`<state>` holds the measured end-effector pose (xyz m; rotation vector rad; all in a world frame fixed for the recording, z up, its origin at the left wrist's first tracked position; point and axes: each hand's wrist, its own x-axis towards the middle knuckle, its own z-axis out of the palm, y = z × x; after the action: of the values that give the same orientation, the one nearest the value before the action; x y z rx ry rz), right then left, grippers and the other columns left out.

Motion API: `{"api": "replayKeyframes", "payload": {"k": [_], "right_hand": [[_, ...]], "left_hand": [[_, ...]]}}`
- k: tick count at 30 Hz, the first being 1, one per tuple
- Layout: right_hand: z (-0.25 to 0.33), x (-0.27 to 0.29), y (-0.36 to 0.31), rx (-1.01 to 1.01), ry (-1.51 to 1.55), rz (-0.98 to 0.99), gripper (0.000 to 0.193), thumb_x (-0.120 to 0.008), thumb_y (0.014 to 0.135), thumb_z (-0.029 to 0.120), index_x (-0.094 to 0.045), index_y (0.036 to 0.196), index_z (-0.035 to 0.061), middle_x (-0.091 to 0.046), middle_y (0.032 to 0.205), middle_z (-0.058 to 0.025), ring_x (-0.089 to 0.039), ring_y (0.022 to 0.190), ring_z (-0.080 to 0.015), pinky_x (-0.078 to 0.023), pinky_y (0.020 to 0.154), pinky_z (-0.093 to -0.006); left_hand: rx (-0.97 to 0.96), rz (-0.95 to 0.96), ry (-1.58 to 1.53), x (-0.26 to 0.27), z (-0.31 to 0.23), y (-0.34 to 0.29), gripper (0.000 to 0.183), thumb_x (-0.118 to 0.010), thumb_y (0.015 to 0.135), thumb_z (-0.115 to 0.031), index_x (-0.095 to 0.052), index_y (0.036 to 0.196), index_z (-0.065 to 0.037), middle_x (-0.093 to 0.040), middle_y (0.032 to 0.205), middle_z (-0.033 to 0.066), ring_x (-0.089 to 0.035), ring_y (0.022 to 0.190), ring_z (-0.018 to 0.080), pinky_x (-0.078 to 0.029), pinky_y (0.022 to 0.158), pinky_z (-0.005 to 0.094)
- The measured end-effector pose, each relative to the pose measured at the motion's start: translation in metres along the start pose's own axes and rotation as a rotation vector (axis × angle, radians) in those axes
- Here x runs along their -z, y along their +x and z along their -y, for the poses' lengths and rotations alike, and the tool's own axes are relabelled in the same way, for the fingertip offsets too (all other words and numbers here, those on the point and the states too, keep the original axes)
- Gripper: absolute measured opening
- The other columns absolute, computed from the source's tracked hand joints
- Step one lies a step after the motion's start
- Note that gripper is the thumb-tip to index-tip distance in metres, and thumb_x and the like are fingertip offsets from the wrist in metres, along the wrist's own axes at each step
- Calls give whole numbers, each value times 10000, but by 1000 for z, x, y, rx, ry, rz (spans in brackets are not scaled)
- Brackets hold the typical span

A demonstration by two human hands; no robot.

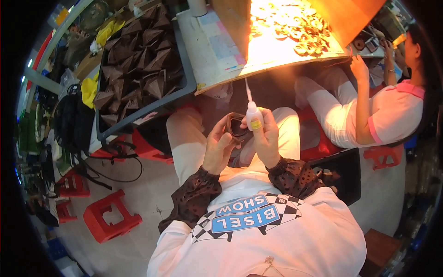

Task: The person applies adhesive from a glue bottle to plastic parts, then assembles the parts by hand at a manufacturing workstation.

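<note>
Above my lap, my left hand (218, 147) is closed around a hollow dark brown piece (236, 125) with an open middle and angular sides. My right hand (266, 138) grips a small white squeeze bottle (253, 113) with a yellow label and a long thin nozzle that points up and away from me. The bottle is close beside the brown piece, and some right fingers reach to the piece's edge. Whether those fingers press on it I cannot tell. Dark patterned sleeve covers end at both my wrists.
A grey tray (191, 79) heaped with brown pyramid-like pieces (138, 60) stands at the front left. Beyond my knees, small ring-like parts (300, 27) lie under bright light on a worktable (212, 69). At right sits another person (392, 111). A red stool (110, 217) stands on the floor at left.
</note>
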<state>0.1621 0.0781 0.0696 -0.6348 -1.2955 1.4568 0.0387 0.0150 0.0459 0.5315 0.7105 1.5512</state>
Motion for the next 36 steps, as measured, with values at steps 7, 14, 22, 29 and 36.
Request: {"api": "replayKeyframes", "payload": {"k": [7,14,22,29,36], "right_hand": [[12,2,-12,-93,52,61,267,-531,933,170,-488,1119,-17,-583,897,-62,-559,761,-96,-471,701,-223],[-2,0,-15,-192,192,49,308,-489,950,304,-444,1074,27,-504,840,-52,-467,753,-115,-400,726,-249],[0,-6,-17,-244,220,80,302,-518,936,289,-445,1070,28,-509,845,-58,-481,776,-124,-404,749,-263],[3,10,-18,-227,202,38,288,-630,868,198,-540,1054,-2,-614,968,-116,-524,734,-132,-427,677,-264],[12,22,-9,-114,-96,69,304,-622,880,244,-535,1011,-16,-604,835,-73,-506,648,-88,-397,569,-214]], "left_hand": [[32,20,-335,18,6,3,430,-542,905,-354,-473,1203,-52,-546,1170,93,-579,988,188,-526,755,344],[121,-84,-313,22,8,1,475,-438,941,-408,-476,1208,-18,-534,1216,109,-523,1123,209,-443,963,395],[-102,-10,32,28,-6,-16,523,-584,858,-307,-415,1266,-26,-484,1255,104,-487,1162,210,-424,969,364],[38,-52,-509,57,1,-17,541,-558,873,-362,-432,1280,-28,-488,1281,147,-509,1151,269,-485,885,395],[170,-78,-366,39,-12,-17,466,-387,963,-408,-496,1221,-35,-559,1182,117,-542,1111,232,-475,909,395]]}}
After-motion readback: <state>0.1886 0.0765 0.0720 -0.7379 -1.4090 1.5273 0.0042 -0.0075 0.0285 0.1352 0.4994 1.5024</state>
